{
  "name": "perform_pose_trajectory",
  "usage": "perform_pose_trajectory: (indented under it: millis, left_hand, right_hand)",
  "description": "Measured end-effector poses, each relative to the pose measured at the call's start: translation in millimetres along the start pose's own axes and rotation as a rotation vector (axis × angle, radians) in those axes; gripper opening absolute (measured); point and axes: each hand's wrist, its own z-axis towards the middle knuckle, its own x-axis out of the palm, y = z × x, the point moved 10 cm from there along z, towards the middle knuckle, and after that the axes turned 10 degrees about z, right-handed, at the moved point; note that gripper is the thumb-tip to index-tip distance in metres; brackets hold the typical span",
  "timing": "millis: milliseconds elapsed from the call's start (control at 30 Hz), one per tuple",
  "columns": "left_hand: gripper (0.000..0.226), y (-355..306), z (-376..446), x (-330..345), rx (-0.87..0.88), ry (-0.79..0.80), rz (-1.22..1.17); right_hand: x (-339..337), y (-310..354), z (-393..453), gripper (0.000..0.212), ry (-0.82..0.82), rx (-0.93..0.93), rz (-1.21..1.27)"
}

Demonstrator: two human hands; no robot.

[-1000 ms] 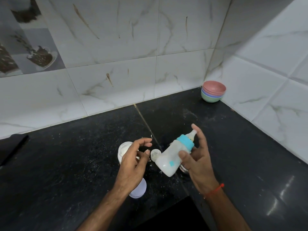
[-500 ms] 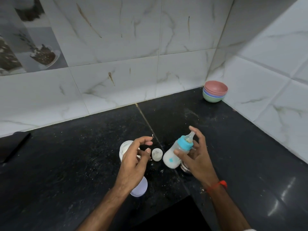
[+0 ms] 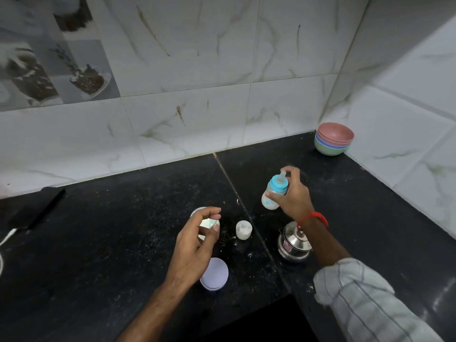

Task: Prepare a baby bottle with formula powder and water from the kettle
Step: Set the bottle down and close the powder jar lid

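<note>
Head view: black speckled counter (image 3: 123, 230) meets marble-tiled corner; right hand (image 3: 294, 196) clamps baby bottle (image 3: 272, 195)

I see a stack of bowls (image 3: 334, 139) in the far right corner of the black bench (image 3: 98, 243), pink on top, touching the marble-tiled wall (image 3: 197, 70). At the far left lies a dark flat object (image 3: 32, 211) beside a white cable (image 3: 7, 239).

We see the right hand (image 3: 294, 198) gripping the baby bottle (image 3: 274, 193) (blue collar, teat on) beyond the steel kettle (image 3: 293, 243); the left hand (image 3: 195, 240) hovers loosely curled over the open formula tub (image 3: 201, 218).
</note>
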Motion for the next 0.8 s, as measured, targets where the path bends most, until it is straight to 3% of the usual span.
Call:
perform_pose_trajectory:
  millis: [300, 467, 533, 633, 667, 700, 767, 800]
  left_hand:
    - [0.033, 18, -3, -21, -0.022, -0.061, 0.024]
    - [0.031, 29, 1, -26, -0.037, -0.078, 0.014]
    - [0.032, 31, 3, -28, -0.03, -0.091, 0.021]
    - [0.039, 38, 9, -28, -0.016, -0.113, 0.043]
    - [0.042, 45, 12, -27, -0.025, -0.114, 0.05]
    - [0.045, 53, 16, -24, -0.044, -0.113, 0.06]
    - [0.055, 75, 22, -17, -0.112, -0.095, 0.101]
    - [0.063, 85, 25, -14, -0.147, -0.079, 0.133]
  right_hand:
    - [37, -70, 32, 0.069, 0.158, 0.194, -0.259]
    - [28, -66, 32, 0.095, 0.116, 0.215, -0.358]
    - [15, -36, 23, 0.087, 0.0, 0.099, -0.397]
    - [7, 24, -19, 0.053, -0.177, -0.215, -0.239]
    - [13, 34, -38, 0.041, -0.165, -0.292, -0.176]
    - [27, 39, -54, 0.031, -0.089, -0.318, -0.143]
    - [78, 18, -84, 0.021, 0.214, -0.2, -0.22]
    - [104, 1, -101, 0.031, 0.367, -0.126, -0.321]
